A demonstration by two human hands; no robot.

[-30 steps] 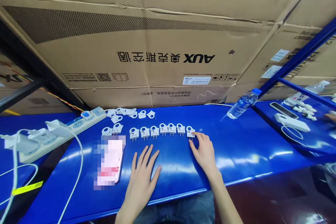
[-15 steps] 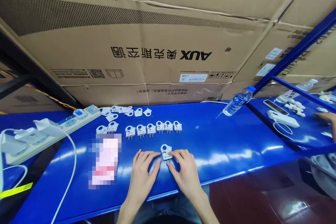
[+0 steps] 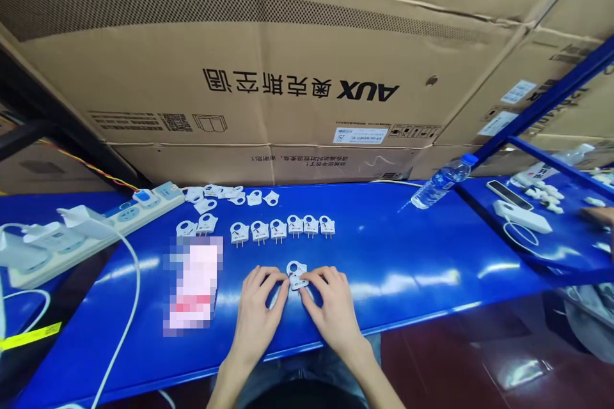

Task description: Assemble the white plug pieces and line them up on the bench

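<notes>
A white plug with a ring-shaped top [image 3: 296, 275] lies on the blue table between my hands. My right hand [image 3: 330, 303] grips its right side with thumb and fingertips. The fingertips of my left hand [image 3: 261, 307] touch its left edge, thumb and forefinger close together around it. Behind my hands, several similar white plugs [image 3: 278, 231] stand in a row, prongs towards me. Two more [image 3: 206, 223] sit to the left, above a blurred pink sheet [image 3: 196, 284]. Further back lies a loose group of white ringed pieces [image 3: 254, 198].
A power strip [image 3: 129, 214] with chargers and a white cable runs along the left. A water bottle [image 3: 444, 182] leans at the back right. Beyond it are a phone [image 3: 509, 195], a white adapter [image 3: 522, 216] and another person's hand [image 3: 597, 214]. Cardboard [image 3: 297, 45] stands behind.
My left fingertips have come up against the plug, which has shifted slightly left with my right hand. The camera view has tilted a little.
</notes>
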